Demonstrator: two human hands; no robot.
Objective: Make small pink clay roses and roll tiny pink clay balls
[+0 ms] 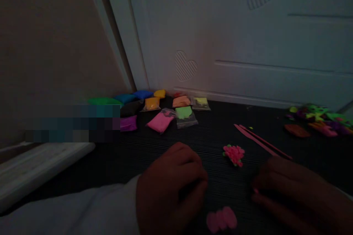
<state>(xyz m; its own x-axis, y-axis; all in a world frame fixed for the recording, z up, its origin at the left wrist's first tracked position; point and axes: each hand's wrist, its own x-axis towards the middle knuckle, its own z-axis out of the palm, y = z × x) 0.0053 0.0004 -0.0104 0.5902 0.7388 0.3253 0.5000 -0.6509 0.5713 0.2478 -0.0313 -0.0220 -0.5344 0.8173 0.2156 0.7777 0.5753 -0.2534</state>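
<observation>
"Where are the pink discs (221, 219)?"

"Overlapping in a short row on the dark surface (212, 136), between the two hands, near the bottom edge."

"And the right hand (299, 187)?"

"Thumb and finger are pinched together on a small pink bit (256, 191)."

"The left hand (172, 183)?"

"Fingers curled inward, just beside the discs. I can't tell whether the tips grip anything."

"What lies beyond?"

"A pink flower cluster (234, 155) with green edges, then two slim pink tools (256, 140) side by side, slanting towards the right hand. Colourful shaped pieces (325, 119) are heaped at far right. Back left, a pink packet (160, 121) lies touching a pale green one (184, 113)."
</observation>
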